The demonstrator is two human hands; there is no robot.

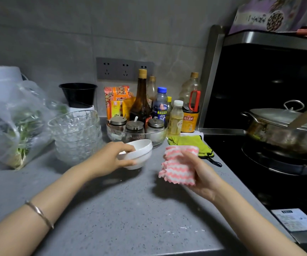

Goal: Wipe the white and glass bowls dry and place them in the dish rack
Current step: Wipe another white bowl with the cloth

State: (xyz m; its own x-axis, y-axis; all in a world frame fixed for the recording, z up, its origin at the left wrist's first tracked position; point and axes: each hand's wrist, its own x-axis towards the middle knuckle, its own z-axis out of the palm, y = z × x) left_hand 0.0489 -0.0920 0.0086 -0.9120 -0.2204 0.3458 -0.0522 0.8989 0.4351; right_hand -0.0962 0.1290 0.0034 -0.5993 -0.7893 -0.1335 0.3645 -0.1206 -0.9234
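A small stack of white bowls (141, 154) stands on the grey counter (123, 209). My left hand (112, 159) grips the top white bowl by its near rim, thumb inside, and that bowl is tilted. To the right, my right hand (202, 172) holds a folded pink-and-white striped cloth (178, 165) above the counter, apart from the bowls. A stack of several glass bowls (77, 135) stands behind my left hand, at the left. No dish rack is in view.
Bottles, spice jars in a glass dish (138, 133) and packets line the back wall. A bag of greens (17, 126) lies at the left. A green cloth (191, 143) lies beside the stove, where a lidded steel pot (285, 130) sits.
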